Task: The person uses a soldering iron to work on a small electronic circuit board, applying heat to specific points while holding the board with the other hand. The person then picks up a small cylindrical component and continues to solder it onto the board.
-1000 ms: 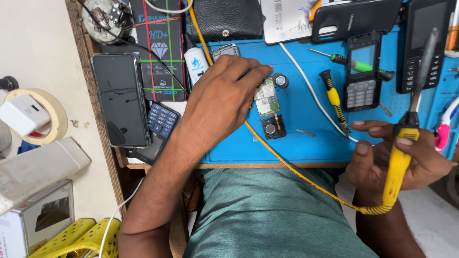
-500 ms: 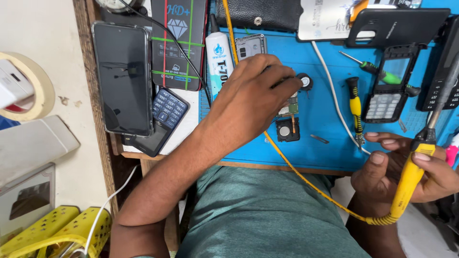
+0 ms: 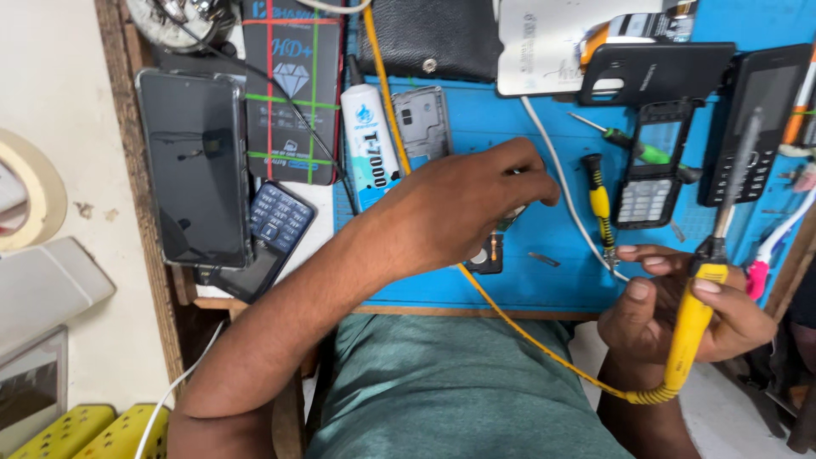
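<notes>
The left hand [image 3: 463,208] lay palm-down on the blue mat [image 3: 510,280] that covered the surface, its fingers curled together over a small circuit board [image 3: 489,253], most of which was hidden beneath the hand; only the board's lower end, with a round part on it, peeked out below the knuckles. Whether the fingers actually pinched the board could not be told.

The right hand [image 3: 680,314] was held off the near edge of the mat, closed around the yellow handle of a soldering iron [image 3: 693,327], with the metal tip pointing up and away over the mat. A yellow cord [image 3: 527,336] ran from the handle's end, under the left hand and up across the mat.

Just left of the left hand lay a white glue tube [image 3: 370,144] and a grey phone frame [image 3: 422,123]. Between the two hands stood a yellow-and-black screwdriver [image 3: 600,204], with a keypad phone housing [image 3: 646,166] beside it. Further left, a large dark phone [image 3: 194,166] lay screen-up, and a small keypad phone [image 3: 270,229] rested against it.
</notes>
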